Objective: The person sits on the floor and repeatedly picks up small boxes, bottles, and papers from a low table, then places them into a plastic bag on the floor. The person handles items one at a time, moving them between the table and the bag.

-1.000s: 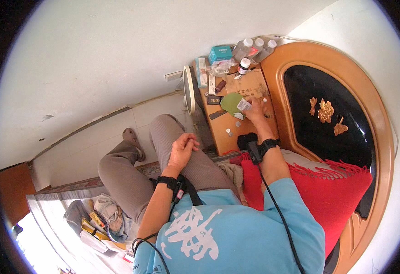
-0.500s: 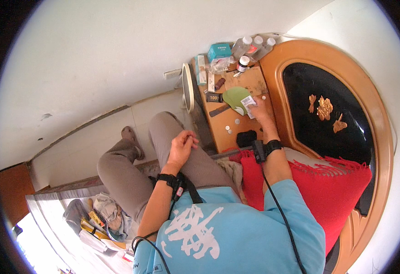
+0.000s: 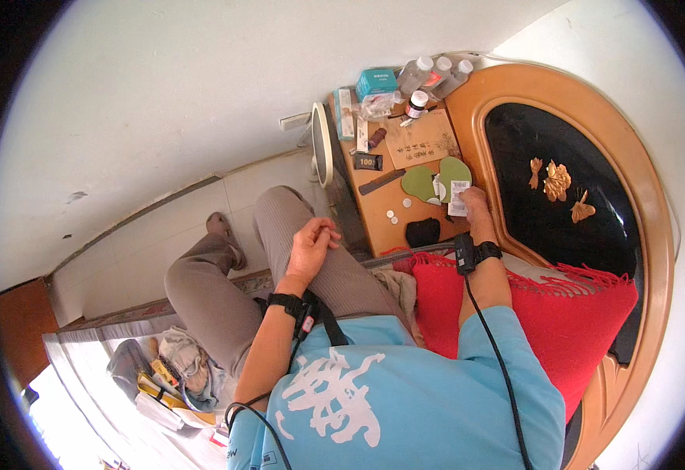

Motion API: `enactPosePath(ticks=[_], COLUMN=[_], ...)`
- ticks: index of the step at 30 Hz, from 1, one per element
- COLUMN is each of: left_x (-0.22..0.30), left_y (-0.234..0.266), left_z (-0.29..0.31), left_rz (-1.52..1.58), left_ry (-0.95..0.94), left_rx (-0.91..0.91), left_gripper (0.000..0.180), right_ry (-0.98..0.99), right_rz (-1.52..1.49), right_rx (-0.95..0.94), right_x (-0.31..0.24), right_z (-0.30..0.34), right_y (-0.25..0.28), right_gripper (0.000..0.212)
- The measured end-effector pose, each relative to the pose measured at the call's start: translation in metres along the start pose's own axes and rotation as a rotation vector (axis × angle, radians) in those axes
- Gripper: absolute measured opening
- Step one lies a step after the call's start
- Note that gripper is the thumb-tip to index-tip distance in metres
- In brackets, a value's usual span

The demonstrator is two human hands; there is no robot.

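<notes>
My right hand (image 3: 477, 205) is over the right side of the bedside tabletop, fingers pinched on the edge of a white printed label (image 3: 458, 197). The label lies on one of two green, flat, rounded pieces (image 3: 417, 184), which are spread apart with a little white showing between them. My fingertips are partly hidden. My left hand (image 3: 311, 247) is over my thigh, its fingers loosely curled together with nothing visible in them. A brown booklet (image 3: 422, 139) lies just beyond the green pieces. Next to them is a dark flat strip (image 3: 382, 182).
A black pouch (image 3: 422, 233) and several white discs (image 3: 390, 214) lie nearer me. Clear bottles (image 3: 414, 74), a teal box (image 3: 377, 83) and a small dark jar (image 3: 417, 103) stand at the back. A round mirror (image 3: 321, 146) stands left, a wooden headboard (image 3: 475, 117) right.
My right hand has moved right and slightly toward me with the label. The green shape now shows as two separated pieces, and the booklet behind is more exposed. My left hand is nearly unmoved.
</notes>
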State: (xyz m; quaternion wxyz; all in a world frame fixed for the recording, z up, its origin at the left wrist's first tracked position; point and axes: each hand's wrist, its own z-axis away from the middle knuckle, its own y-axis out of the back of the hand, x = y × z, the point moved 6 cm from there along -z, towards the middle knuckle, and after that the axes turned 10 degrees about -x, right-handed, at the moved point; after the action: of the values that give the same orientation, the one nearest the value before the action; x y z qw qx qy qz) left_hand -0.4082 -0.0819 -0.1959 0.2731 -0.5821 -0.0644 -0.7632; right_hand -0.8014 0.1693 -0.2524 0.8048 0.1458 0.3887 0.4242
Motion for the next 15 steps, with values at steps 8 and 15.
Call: enactPosePath(ticks=[8, 15], left_x=[0.005, 0.003], left_y=[-0.005, -0.007], left_z=[-0.003, -0.005], left_rz=[-0.02, 0.028], left_ry=[0.064, 0.034], left_rx=[-0.03, -0.02], left_gripper=[0.017, 0.016], right_ry=[0.369, 0.474], right_rz=[-0.032, 0.598], right_rx=[-0.182, -0.185], right_x=[-0.058, -0.066], right_z=[0.044, 0.049], right_y=[-0.009, -0.051], right_gripper=[0.028, 0.039])
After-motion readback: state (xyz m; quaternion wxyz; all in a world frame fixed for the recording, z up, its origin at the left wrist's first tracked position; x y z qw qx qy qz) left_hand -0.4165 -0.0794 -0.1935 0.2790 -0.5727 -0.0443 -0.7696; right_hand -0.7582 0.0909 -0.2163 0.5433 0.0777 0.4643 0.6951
